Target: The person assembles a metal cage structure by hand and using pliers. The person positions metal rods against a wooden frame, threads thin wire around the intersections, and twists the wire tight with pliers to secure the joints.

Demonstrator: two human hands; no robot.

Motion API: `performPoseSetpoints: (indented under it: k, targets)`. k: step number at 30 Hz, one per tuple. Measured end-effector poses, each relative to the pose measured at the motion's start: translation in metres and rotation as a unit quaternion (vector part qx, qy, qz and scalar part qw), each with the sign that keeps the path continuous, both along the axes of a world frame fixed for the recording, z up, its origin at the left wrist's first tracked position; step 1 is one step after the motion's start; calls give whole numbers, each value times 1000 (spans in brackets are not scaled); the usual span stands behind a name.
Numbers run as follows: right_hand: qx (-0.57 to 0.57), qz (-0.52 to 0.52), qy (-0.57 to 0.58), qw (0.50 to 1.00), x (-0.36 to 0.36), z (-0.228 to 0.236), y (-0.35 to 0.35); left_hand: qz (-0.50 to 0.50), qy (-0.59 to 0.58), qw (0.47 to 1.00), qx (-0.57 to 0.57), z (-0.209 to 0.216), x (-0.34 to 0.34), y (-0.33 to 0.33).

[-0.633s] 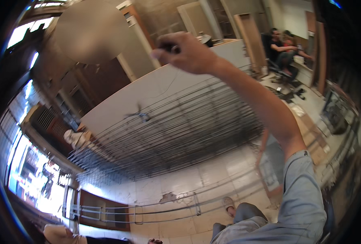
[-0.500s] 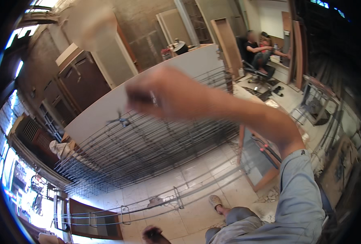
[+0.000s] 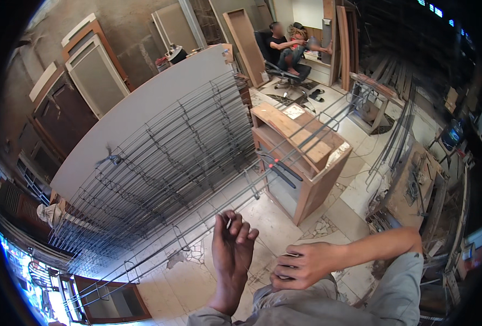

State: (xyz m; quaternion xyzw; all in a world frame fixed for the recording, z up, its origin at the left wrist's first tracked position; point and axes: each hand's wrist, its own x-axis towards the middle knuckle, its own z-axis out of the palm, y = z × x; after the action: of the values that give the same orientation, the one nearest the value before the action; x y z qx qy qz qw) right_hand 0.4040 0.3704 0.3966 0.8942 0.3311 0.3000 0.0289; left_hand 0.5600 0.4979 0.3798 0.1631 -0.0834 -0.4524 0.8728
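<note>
A long steel cage [image 3: 253, 188] of thin parallel rods and rectangular ties is stretching across the view between the leaning stack of mesh frames [image 3: 162, 155] and the person, crossing over the wooden cabinet [image 3: 326, 182]; it is looking stiff across each tie but springy along its length, and probably weighing enough to be sagging if lifted from one end; the bare metal is likely feeling hard and rough rather than slippery, with nothing fragile about it, though the cut ends may be scratching; a sound hold is seeming to lie on the paired rods just beside a tie, with the two hands well apart.

Its long axis is running diagonally, one end pointing to the lower left above the framed panel [image 3: 110, 302] on the tiled floor [image 3: 184, 290], the other pointing to the upper right toward the wood-topped stand [image 3: 379, 88]; pliers with red-and-black handles [image 3: 282, 173] are lying by the cabinet's edge.

The left hand [image 3: 234, 239] is hovering near the rods, fingers half bent and thumb raised, leaving a narrow gap; the right hand [image 3: 303, 266] is hanging beside it, fingers curled downward; whether either is pinching something thin, I cannot tell.
</note>
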Motion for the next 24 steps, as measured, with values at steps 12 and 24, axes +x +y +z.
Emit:
performPoseSetpoints:
  k: [12,24]
  targets:
    - [173,-253,25,951,-164,-67,-58,183,-144,972,29,18,-40,-201]
    - [283,-331,51,899,-304,-114,-161,162,-213,963,45,8,-140,-379]
